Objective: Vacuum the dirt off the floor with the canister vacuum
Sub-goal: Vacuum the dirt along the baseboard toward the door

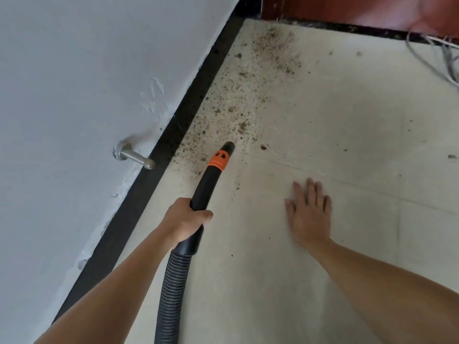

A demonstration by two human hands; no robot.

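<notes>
Pale floor tiles (335,125) run up to a black skirting strip (171,137) at the foot of a white wall (74,70), where a metal door stop (136,158) sticks out low down. Brown dirt (223,112) lies scattered in a long band on the tiles just beside the skirting, reaching from the nozzle up toward the far corner, with a denser patch (275,48) near that corner. The left hand (185,220) grips the black handle tube (205,192) of the vacuum, fingers and thumb wrapped round it. The ribbed hose (173,289) trails back out of view below, and the canister itself is not in view. The nozzle tip (229,146), just past an orange collar (218,160), sits low at the near end of the band; whether it touches the tile cannot be told. The band's long axis runs nearly in line with the tube, so most of the dirt lies straight ahead of the nozzle, away from the person. A push forward along the skirting would likely follow it. The right hand (309,212) lies flat on bare tile to the right, fingers straight and slightly spread, holding nothing, well apart from the dirt. Some cables (447,58) lie at the far right edge.
</notes>
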